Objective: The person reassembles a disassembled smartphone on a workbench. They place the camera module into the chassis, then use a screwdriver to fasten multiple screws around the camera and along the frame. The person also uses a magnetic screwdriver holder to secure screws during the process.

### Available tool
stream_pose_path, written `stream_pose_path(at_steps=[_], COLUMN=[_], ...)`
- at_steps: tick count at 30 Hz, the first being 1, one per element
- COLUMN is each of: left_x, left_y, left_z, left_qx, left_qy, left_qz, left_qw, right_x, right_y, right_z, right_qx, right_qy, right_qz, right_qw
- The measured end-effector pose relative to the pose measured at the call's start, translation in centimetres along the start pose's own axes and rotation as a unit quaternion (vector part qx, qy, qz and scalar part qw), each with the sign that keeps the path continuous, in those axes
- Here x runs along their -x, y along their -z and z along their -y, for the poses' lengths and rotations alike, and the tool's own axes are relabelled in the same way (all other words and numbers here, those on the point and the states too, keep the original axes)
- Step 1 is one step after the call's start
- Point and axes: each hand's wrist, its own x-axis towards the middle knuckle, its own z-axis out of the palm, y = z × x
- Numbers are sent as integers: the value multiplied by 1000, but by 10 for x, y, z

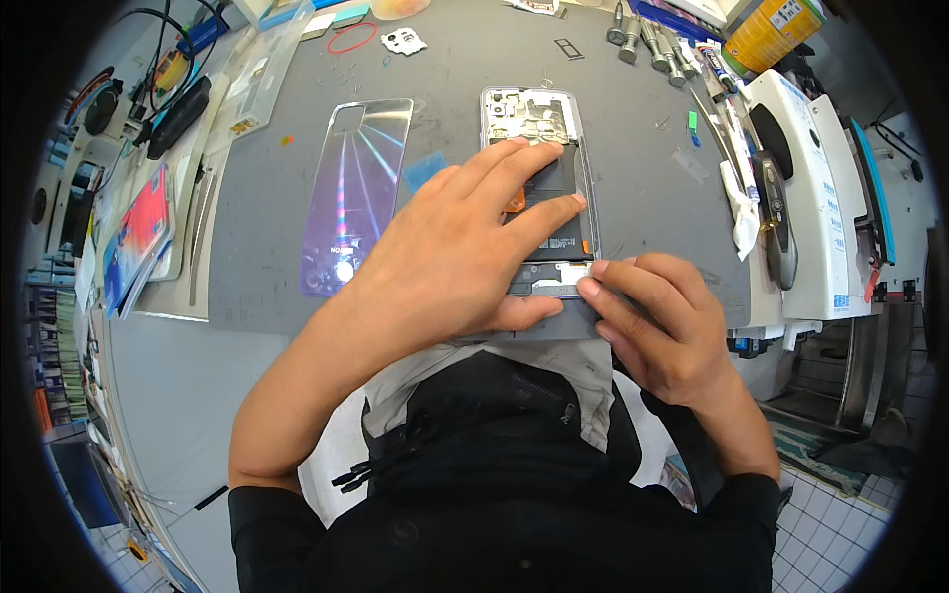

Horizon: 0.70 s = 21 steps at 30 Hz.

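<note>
An opened phone (560, 242) lies upright on the grey work mat, its battery and metal inner parts bare. My left hand (450, 247) rests across it with fingers spread, the fingertips on its upper part and right edge and the thumb by its bottom edge. At the phone's lower right corner my right hand (662, 316) is closed in a pinch, touching the corner beside a silvery-white part. Whatever sits between those fingertips is hidden. Left of the phone lies a shiny purple back cover (351, 188), partly behind my left forearm. A piece of blue film (423, 170) lies between them.
The grey mat (643, 119) carries a white metal bracket (403, 41), a red rubber band (352, 38) and tiny screws. Several screwdrivers (652, 44) stand at the far right, beside tweezers and a white box (796, 198). A clear plastic case (272, 74) lies at the left.
</note>
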Motion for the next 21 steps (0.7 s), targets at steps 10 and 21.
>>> stream_pose_path(at_steps=[10,21], left_x=[-1,47], left_y=[-1,18], left_z=[0,-27], left_qx=[16,-17], left_qy=[2,61], left_qz=[-3,-29], left_qw=[1000,998], right_x=[-6,-2], right_y=[8,6], right_z=[6,1], right_qx=[26,11], right_qy=[0,4], right_qz=[41,42], right_qw=[999,999])
